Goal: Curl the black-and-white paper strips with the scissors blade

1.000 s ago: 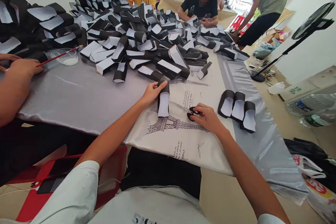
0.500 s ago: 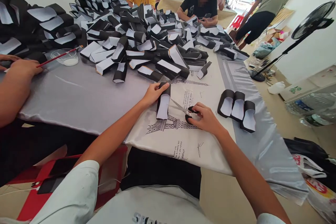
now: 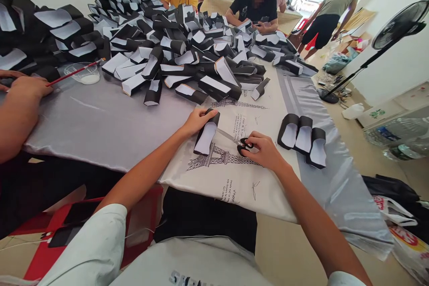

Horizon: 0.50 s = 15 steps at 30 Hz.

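Head view shows us one black-and-white paper sleeve [image 3: 205,137] lying on a printed satin cloth [image 3: 241,192], directly under our left hand [image 3: 199,121], whose fingers [image 3: 208,114] press down on its upper end rather than grip it. The sleeve's long axis tilts from lower left to upper right. Our right hand [image 3: 264,152] lies to its right, so the left is the nearer hand. That right hand is closed on the finger loops of a pair of black-handled scissors [image 3: 244,145], their narrow blades [image 3: 228,135] pointing left at the sleeve's right edge, the tip just beside it; we cannot tell whether they touch. Our two hands are apart, with the scissors between them. Three more sleeves [image 3: 304,139] lie in a row to the right of our right hand, and the heap of sleeves [image 3: 187,49] beyond is too large to count. One glass bowl [image 3: 82,73] and one red-handled brush [image 3: 75,71] sit near a co-worker's hand [image 3: 31,87].
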Motion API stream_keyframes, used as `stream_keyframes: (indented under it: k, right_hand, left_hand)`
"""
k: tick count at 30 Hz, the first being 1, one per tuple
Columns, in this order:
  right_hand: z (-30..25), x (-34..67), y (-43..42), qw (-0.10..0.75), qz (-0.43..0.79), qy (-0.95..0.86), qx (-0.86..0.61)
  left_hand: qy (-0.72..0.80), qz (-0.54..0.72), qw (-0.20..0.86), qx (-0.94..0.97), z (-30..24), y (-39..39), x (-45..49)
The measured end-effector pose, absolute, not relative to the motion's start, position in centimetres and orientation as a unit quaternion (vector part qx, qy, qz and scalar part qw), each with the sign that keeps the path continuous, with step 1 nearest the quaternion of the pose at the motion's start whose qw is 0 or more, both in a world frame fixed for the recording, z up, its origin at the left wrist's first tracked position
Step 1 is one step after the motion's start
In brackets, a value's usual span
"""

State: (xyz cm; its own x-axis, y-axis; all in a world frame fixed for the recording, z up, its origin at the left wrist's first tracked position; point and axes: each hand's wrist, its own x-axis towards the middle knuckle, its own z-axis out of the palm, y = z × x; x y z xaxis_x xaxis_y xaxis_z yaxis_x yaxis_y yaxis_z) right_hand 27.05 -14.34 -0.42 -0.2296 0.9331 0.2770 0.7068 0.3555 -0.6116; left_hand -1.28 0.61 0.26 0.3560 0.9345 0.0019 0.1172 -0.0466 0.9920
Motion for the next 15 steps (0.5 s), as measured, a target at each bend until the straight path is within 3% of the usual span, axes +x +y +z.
stream_keyframes:
  k: [9, 15]
  right_hand:
    - [-0.5, 26.9, -14.4, 0.288, 0.177, -0.774, -0.535]
    - [-1.0, 27.9, -13.8, 0.310, 0.156, -0.773, -0.531]
  left_hand:
    - [0.432, 0.363, 0.557, 0.609, 0.1, 0.6, -1.4]
    - [0.428, 0.343, 0.650, 0.526, 0.5, 0.2, -1.2]
